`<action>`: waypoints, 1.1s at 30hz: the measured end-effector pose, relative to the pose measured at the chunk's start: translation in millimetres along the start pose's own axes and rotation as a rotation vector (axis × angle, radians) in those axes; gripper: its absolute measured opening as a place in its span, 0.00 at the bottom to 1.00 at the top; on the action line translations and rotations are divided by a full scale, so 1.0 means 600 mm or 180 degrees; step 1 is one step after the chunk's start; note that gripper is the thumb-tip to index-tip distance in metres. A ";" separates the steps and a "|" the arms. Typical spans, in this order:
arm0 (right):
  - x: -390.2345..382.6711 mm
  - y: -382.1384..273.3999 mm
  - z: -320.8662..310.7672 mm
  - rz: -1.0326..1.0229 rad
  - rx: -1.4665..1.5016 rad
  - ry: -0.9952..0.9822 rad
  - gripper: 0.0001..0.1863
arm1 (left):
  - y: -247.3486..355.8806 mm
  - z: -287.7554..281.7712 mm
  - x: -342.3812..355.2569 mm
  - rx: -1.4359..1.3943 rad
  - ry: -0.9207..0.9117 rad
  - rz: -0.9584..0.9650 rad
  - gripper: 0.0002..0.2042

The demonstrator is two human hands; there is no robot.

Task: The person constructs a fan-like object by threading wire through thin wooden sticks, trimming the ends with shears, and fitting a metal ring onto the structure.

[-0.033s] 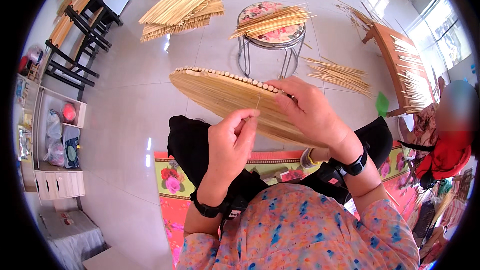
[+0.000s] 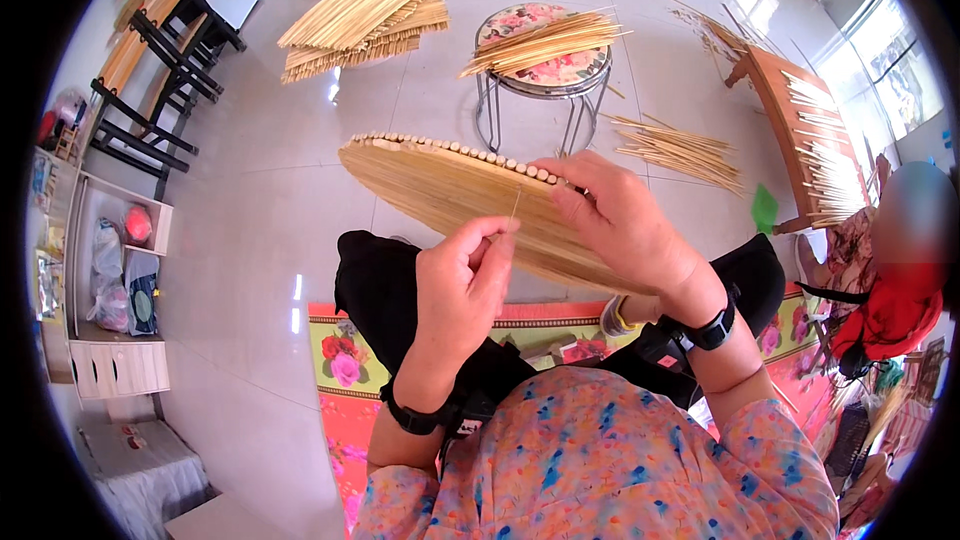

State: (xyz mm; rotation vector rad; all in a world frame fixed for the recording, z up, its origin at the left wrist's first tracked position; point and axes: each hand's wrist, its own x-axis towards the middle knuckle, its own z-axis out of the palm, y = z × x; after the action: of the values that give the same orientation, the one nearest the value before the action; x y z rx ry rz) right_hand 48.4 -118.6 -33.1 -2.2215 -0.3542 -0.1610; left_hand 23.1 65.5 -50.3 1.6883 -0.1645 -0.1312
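Note:
A flat sheet of pale thin sticks (image 2: 430, 190) is held over my lap, with a row of round cut ends along its upper edge. My right hand (image 2: 625, 230) is closed on the right part of that edge, thumb on the face of the sheet and fingers over the top. My left hand (image 2: 465, 290), lower and in front of the sheet, pinches a thin pale strand (image 2: 516, 202) that runs up to the row of ends. I cannot make out whether it is thread or a sliver. My legs in black (image 2: 380, 290) are beneath.
Stick bundles (image 2: 360, 15) lie ahead on the floor, others on a round stool (image 2: 565, 75), loose sticks (image 2: 675, 150) beside it. A wooden bench (image 2: 760, 110) with white sticks and another person (image 2: 895, 320) are at right, a shelf (image 2: 115, 355) at left, a floral mat (image 2: 335, 410) below.

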 end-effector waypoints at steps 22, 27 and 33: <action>0.043 0.050 -0.035 -0.0376 -0.0222 0.0137 0.11 | 0.004 -0.009 0.013 -0.0157 0.0324 0.0282 0.08; 0.053 0.091 -0.062 -0.0320 -0.0242 0.0164 0.12 | -0.006 -0.049 0.027 0.0107 0.0945 0.0747 0.06; 0.050 0.130 -0.101 -0.0097 -0.0299 0.0064 0.14 | -0.033 -0.122 0.058 0.0787 0.1533 0.1170 0.06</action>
State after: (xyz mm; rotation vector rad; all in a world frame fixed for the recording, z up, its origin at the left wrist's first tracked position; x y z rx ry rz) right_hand 101.3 -206.2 -46.6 -2.3062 -0.3766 -0.2205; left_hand 71.1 133.0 -60.4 1.8541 -0.1285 0.5876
